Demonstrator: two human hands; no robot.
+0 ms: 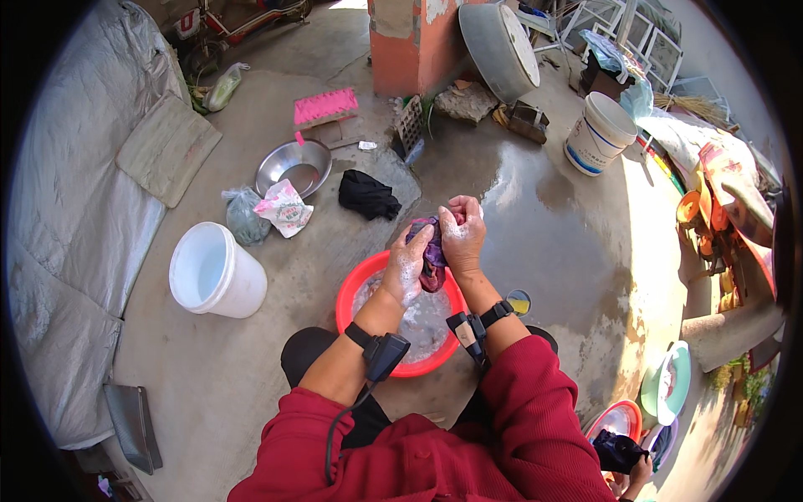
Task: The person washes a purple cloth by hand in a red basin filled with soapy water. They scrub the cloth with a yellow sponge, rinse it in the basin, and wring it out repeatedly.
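Observation:
My left hand [406, 263] and my right hand [463, 237], both with soap suds on them, grip a bunched wet cloth [433, 254] in purple and dark red. They hold it over the far part of a red plastic basin [345, 302] with sudsy water inside. Both my wrists bear black straps with small devices. A heap of black cloth [368, 194] lies on the concrete floor beyond the basin. Right of the basin, by my right forearm, stands a small round container [519, 303] with something yellow in it.
Left stand a white bucket [246, 282] of water, a metal bowl [261, 164] and a tied plastic bag [246, 216]. Another white bucket [596, 141] stands far right, beyond wet floor. At lower right, another person's hand [640, 470] holds dark cloth near more basins, one green [680, 383].

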